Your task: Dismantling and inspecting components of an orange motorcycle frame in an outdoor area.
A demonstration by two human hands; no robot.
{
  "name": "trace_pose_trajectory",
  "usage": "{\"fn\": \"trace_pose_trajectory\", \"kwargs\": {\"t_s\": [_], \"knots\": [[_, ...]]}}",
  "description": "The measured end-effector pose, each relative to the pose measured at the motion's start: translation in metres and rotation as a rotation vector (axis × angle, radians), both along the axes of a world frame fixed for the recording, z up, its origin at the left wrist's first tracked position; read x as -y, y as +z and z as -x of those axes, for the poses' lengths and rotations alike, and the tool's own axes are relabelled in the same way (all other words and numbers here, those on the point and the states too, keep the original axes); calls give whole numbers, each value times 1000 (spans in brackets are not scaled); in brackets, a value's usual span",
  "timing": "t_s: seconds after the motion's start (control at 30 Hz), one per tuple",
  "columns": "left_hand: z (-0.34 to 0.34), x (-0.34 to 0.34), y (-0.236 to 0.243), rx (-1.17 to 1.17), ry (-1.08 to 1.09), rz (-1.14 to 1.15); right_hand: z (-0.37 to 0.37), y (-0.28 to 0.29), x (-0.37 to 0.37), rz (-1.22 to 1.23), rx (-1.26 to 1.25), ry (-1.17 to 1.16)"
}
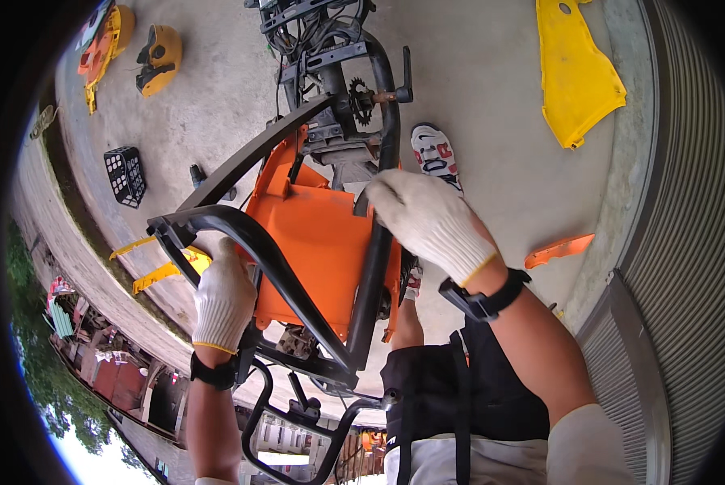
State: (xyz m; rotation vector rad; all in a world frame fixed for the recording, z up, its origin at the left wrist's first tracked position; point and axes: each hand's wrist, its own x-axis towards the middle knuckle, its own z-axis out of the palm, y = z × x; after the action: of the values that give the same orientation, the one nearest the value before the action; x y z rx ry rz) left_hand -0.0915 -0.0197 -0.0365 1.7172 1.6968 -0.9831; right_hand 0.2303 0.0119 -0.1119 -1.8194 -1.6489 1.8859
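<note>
An orange plastic panel [310, 242] sits inside the black tubular frame [294, 295] of a stripped-down vehicle. My left hand [226, 295], in a white knitted glove, is closed at the panel's left edge, beside the bent frame tube. That tube hides part of its fingers, so what they grip does not show. My right hand [423, 218], gloved the same way, is curled at the right frame tube, by the panel's upper right corner. Its fingers are bent together and cover whatever is between them.
Beyond the panel lie exposed wiring [310, 28] and a crank with a sprocket [362, 101]. On the floor are a yellow panel [576, 77], an orange strip [558, 250], a black basket [126, 176] and a yellow helmet [160, 61]. A ribbed metal shutter [701, 202] stands at right.
</note>
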Motion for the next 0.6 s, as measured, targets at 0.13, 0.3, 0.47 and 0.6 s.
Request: {"fn": "trace_pose_trajectory", "kwargs": {"t_s": [0.13,0.3,0.47,0.6], "knots": [[-6,-3,8,67,70,5,95,-62,-61,-33,96,350],[-24,-12,25,75,226,3,173,-133,-80,2,250,414],[-29,-11,35,112,289,-61,192,-174,-73,9,272,26],[-26,-5,40,190,368,-123,203,-193,-76,-1,411,289]]}}
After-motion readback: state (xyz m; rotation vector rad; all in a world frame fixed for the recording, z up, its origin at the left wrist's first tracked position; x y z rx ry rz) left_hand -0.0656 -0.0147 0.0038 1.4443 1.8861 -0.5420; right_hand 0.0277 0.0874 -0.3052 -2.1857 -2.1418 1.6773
